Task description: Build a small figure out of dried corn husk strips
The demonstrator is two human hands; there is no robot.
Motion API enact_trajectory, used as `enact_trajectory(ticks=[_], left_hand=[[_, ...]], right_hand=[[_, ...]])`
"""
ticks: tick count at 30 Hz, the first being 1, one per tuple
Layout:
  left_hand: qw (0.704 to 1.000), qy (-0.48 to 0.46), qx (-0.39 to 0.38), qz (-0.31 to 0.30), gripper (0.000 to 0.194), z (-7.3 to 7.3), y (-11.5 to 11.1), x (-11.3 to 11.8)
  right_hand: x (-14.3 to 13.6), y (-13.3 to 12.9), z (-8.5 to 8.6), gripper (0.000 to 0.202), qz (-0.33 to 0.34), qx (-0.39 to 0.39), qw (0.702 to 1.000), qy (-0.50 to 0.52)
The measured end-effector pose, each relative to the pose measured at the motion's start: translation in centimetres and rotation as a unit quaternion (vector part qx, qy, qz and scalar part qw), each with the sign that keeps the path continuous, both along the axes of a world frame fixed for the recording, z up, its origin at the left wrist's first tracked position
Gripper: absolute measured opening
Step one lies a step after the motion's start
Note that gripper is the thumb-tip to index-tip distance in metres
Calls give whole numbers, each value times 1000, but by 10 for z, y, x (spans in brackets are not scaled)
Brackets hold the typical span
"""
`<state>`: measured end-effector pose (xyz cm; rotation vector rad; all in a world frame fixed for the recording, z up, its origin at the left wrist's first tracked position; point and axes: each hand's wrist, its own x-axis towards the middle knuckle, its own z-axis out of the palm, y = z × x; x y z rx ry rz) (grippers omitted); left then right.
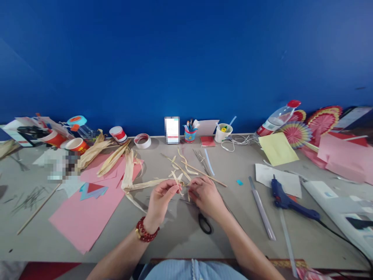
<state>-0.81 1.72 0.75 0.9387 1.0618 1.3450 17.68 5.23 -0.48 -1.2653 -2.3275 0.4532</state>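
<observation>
1. While our left hand holds a small pale husk piece just above the table, its thumb and index finger are pinched together on the lower part.
2. Our right hand is just beside it, with its fingers bent downward and inward; we cannot tell whether they grasp anything, as the tips are too small and partly hidden.
3. Below our right hand we see the black handle of the scissors; their blades are hard to make out.
4. Beyond our hands, loose husk strips lie scattered on the table, and a thin wooden stick slants across behind our right hand.
5. On our left, long dried husks lie partly over the sheets of pink paper.
6. On our right, well apart from our hands, we have a blue glue gun lying partly across a piece of white paper.
7. Against the blue wall we see a tape roll, an upright phone and a cup of pens.
</observation>
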Motion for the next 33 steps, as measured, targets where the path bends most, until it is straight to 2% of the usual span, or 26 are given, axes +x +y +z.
enact_trajectory(ticks=[4, 6, 8, 10, 14, 18, 22, 26, 30, 33], left_hand=[[1000, -2, -6, -4, 12, 1, -1, 2], [1000, -3, -5, -8, 13, 2, -1, 3], [1000, -5, -5, -10, 13, 3, -2, 4], [1000, -3, -8, -11, 14, 3, -2, 4], [1000, 5, -18, -8, 16, 4, -2, 7], [1000, -1, -20, -9, 16, 2, -2, 9], [1000, 3, -23, -9, 16, -2, -4, 9], [1000, 8, 3, 9, 13, -5, -3, 7], [1000, -1, 22, 13, 11, -10, -1, 5], [1000, -13, 17, 4, 8, -13, -1, 4]], right_hand=[[1, 1, -1, 11, -13, 8, 999, -35], [2, 0, 1, 13, -17, 4, 1000, 12], [1, -1, 5, 15, -15, -19, 993, 112], [-1, -3, 9, 13, -6, -62, 972, 225], [-8, -8, 13, 11, -7, -152, 906, 395], [-13, -9, 11, 16, 5, -216, 859, 464], [-16, -10, 8, 17, 10, -245, 840, 485], [-16, -12, 9, 14, 7, -248, 855, 455], [-16, -13, 9, 6, 36, -194, 895, 401], [-18, -13, 7, 3, 40, -166, 912, 373]])
